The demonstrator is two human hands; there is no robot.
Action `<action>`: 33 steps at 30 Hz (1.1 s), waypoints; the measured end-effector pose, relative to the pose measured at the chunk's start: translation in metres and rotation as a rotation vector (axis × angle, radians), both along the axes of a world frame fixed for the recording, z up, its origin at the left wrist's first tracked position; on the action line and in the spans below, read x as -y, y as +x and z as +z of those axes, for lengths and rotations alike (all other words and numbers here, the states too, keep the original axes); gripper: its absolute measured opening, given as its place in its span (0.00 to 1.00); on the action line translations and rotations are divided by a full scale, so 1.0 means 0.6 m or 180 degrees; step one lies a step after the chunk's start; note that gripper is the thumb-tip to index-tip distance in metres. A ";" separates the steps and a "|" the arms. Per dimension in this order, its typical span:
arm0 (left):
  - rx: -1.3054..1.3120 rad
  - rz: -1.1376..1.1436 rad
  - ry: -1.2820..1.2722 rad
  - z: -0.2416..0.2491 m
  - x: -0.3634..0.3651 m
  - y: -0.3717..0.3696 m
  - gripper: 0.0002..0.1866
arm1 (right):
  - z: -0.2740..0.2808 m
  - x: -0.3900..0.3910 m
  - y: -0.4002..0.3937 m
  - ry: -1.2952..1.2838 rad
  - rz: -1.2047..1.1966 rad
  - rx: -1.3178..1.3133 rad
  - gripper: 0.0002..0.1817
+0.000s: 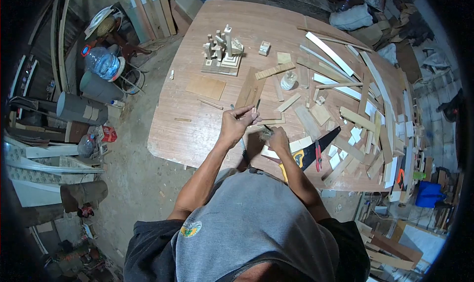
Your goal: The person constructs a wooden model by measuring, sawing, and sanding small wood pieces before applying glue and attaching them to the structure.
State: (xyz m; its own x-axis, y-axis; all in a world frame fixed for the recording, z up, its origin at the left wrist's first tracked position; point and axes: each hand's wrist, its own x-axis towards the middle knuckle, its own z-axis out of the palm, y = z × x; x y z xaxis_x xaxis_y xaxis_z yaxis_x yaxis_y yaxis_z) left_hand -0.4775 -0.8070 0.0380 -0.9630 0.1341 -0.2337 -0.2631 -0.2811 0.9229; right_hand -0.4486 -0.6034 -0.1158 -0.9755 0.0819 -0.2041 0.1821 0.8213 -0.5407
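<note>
Gluing small wood pc over counter (197,134).
L hand (236,124) fingers pinched on wood block (255,115), raised for access; R hand (278,139) fingers clamped on brush (266,130).

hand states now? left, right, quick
Left hand: closed, pinching a small pale wooden piece.
Right hand: closed on a thin dark-handled tool; which tool cannot be told.

My wooden counter (182,139) carries a block model (223,52) at its far side; right of the model lie scattered offcuts (345,109), nearer me a handsaw (308,153).
</note>
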 end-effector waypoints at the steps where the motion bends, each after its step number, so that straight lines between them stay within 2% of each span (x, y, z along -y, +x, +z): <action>1: -0.0012 0.0027 -0.0036 -0.002 0.003 -0.002 0.20 | 0.000 0.002 0.000 0.0212 0.0133 0.0094 0.17; 2: -0.0021 0.0047 -0.0044 -0.003 0.007 -0.005 0.20 | 0.001 0.003 -0.002 0.0428 0.0260 0.0178 0.18; 5: -0.0131 0.0033 -0.0225 0.001 0.016 -0.011 0.19 | -0.014 0.001 -0.001 0.0357 0.0348 0.0078 0.16; 6: -0.0116 0.0028 -0.0484 0.006 0.017 -0.011 0.19 | -0.031 -0.004 -0.005 0.0440 0.0436 0.0018 0.16; 9: -0.0209 0.0098 -0.0900 -0.022 0.025 -0.024 0.17 | 0.000 0.009 -0.011 0.0800 0.0499 -0.0159 0.16; 11: -0.0432 0.0096 -0.1531 -0.047 0.034 -0.017 0.14 | 0.011 0.017 -0.009 -0.0159 0.0145 -0.0864 0.16; 12: -0.0558 0.0288 -0.1634 -0.104 0.036 -0.019 0.13 | 0.029 0.028 -0.030 -0.0152 0.0165 -0.0981 0.16; 13: -0.0600 0.0228 -0.1974 -0.111 0.035 -0.020 0.14 | 0.047 0.041 -0.031 -0.1094 -0.0101 -0.0628 0.15; 14: -0.0574 0.0270 -0.1828 -0.118 0.026 -0.020 0.14 | 0.062 0.052 -0.033 -0.2025 -0.0355 -0.0211 0.15; 15: -0.0727 0.0254 -0.1984 -0.155 0.020 -0.022 0.13 | 0.079 0.067 -0.048 -0.2006 -0.0338 -0.0266 0.15; 17: -0.0785 0.0168 -0.2037 -0.126 0.004 -0.031 0.13 | 0.103 0.090 -0.060 -0.2604 -0.0558 -0.0384 0.12; 18: -0.0887 0.0263 -0.2024 -0.119 -0.007 -0.033 0.12 | 0.119 0.094 -0.067 -0.2574 -0.0573 -0.0354 0.12; 20: -0.1009 0.0328 -0.1960 -0.113 -0.016 -0.044 0.11 | 0.141 0.104 -0.088 -0.3002 -0.0909 0.0176 0.11; 22: -0.1169 0.0459 -0.1936 -0.104 -0.014 -0.072 0.11 | 0.132 0.113 -0.105 -0.3244 -0.1099 0.0268 0.09; 24: -0.1154 0.0480 -0.1955 -0.101 -0.011 -0.091 0.11 | 0.122 0.117 -0.129 -0.3871 -0.1126 0.0127 0.09; 29: -0.1234 0.0464 -0.1908 -0.125 0.026 -0.146 0.14 | 0.096 0.123 -0.208 -0.4049 -0.1119 0.0258 0.11; 31: -0.1129 0.0653 -0.2107 -0.181 0.068 -0.175 0.13 | 0.068 0.112 -0.253 -0.3842 -0.1110 0.0185 0.12; 33: -0.0579 0.1388 -0.1940 -0.214 0.124 -0.199 0.11 | 0.051 0.094 -0.303 -0.3509 -0.0968 0.0061 0.14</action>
